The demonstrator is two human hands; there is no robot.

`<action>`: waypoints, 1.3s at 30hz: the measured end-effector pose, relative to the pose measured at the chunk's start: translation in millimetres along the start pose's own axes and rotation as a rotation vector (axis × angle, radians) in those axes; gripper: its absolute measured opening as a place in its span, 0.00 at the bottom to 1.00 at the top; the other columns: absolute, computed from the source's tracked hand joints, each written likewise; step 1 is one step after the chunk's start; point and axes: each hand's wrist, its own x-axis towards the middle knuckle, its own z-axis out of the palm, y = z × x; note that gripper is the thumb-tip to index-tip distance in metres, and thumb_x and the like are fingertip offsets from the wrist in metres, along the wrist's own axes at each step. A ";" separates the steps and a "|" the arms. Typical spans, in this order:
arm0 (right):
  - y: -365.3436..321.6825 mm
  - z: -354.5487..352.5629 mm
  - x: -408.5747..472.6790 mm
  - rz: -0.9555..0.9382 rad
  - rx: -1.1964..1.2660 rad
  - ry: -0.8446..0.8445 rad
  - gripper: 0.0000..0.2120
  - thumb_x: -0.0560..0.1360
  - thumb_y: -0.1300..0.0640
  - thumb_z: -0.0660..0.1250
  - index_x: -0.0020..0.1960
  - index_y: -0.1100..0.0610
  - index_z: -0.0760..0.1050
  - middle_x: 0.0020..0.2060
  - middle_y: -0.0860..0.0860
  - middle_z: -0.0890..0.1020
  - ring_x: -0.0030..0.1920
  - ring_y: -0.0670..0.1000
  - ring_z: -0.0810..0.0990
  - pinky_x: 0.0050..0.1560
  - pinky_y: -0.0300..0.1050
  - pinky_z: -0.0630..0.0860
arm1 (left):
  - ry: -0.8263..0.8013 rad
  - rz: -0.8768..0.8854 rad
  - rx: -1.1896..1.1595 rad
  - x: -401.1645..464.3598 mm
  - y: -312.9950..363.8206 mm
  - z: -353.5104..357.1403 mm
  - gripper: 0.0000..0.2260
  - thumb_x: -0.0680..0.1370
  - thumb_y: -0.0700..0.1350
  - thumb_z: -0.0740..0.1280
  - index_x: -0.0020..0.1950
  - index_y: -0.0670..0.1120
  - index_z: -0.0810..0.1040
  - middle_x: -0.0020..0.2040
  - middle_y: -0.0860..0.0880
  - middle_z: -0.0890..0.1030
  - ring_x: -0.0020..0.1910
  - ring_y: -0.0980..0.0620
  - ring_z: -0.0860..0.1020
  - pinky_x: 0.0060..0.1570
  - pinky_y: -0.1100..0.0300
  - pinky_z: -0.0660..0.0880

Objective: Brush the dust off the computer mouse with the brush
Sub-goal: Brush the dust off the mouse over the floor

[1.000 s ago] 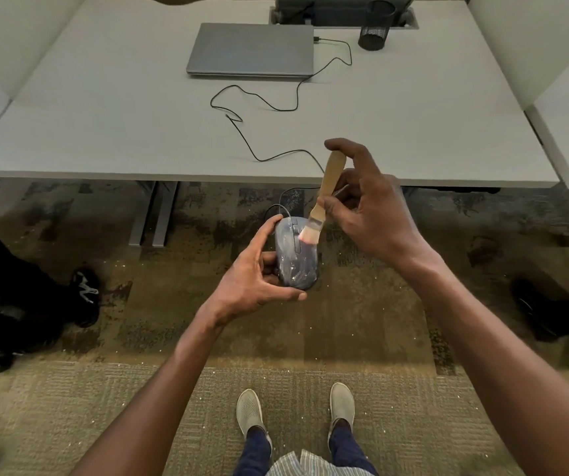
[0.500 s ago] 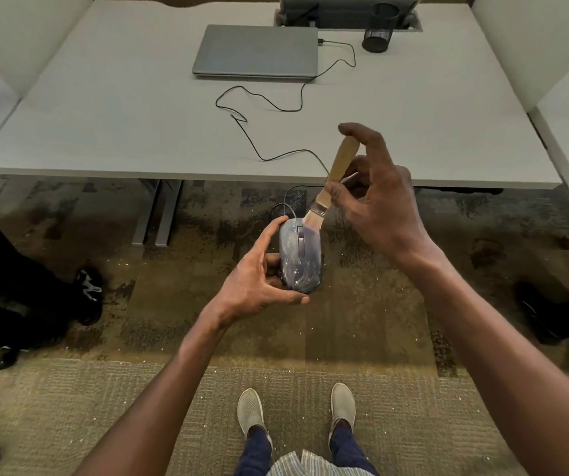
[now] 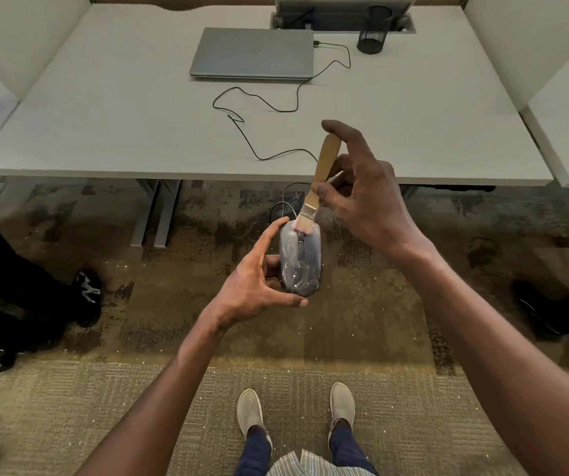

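The left hand [image 3: 253,286] holds the grey computer mouse [image 3: 300,261] in a closed grip, thumb under its near end and fingers along its left side, above the carpet and in front of the tabletop [image 3: 138,125]. The right hand [image 3: 365,197] pinches the wooden handle of the brush [image 3: 320,173], bristles touching the mouse's far end near the scroll wheel. The mouse cable [image 3: 262,108] trails across the tabletop toward a closed laptop [image 3: 252,53].
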 end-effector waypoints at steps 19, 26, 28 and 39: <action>8.9 -13.4 -15.8 0.093 0.057 0.106 0.35 0.76 0.64 0.73 0.77 0.56 0.60 0.42 0.51 0.83 0.38 0.42 0.84 0.41 0.29 0.79 | 0.035 0.018 0.027 -5.2 0.6 4.2 0.57 0.63 0.29 0.81 0.80 0.60 0.52 0.60 0.46 0.83 0.58 0.49 0.84 0.59 0.44 0.81; 20.0 -11.2 -22.1 0.138 -0.031 0.132 0.32 0.76 0.65 0.72 0.75 0.54 0.62 0.43 0.54 0.83 0.40 0.45 0.84 0.41 0.28 0.78 | 0.036 0.006 0.007 -4.8 1.4 4.4 0.57 0.63 0.29 0.81 0.80 0.60 0.52 0.62 0.45 0.82 0.59 0.48 0.84 0.60 0.44 0.80; 19.3 -12.6 -22.9 0.142 0.018 0.160 0.32 0.76 0.64 0.72 0.74 0.55 0.62 0.43 0.54 0.84 0.41 0.47 0.85 0.43 0.32 0.81 | 0.043 0.003 -0.001 -4.2 1.7 4.5 0.57 0.63 0.28 0.80 0.80 0.59 0.52 0.60 0.46 0.83 0.58 0.49 0.84 0.60 0.45 0.80; 18.9 -11.0 -23.9 0.163 0.032 0.172 0.30 0.76 0.64 0.73 0.73 0.56 0.62 0.43 0.53 0.83 0.41 0.47 0.85 0.45 0.45 0.84 | 0.047 0.012 0.004 1.3 3.3 0.5 0.57 0.63 0.30 0.81 0.80 0.60 0.53 0.62 0.44 0.81 0.60 0.48 0.83 0.61 0.44 0.79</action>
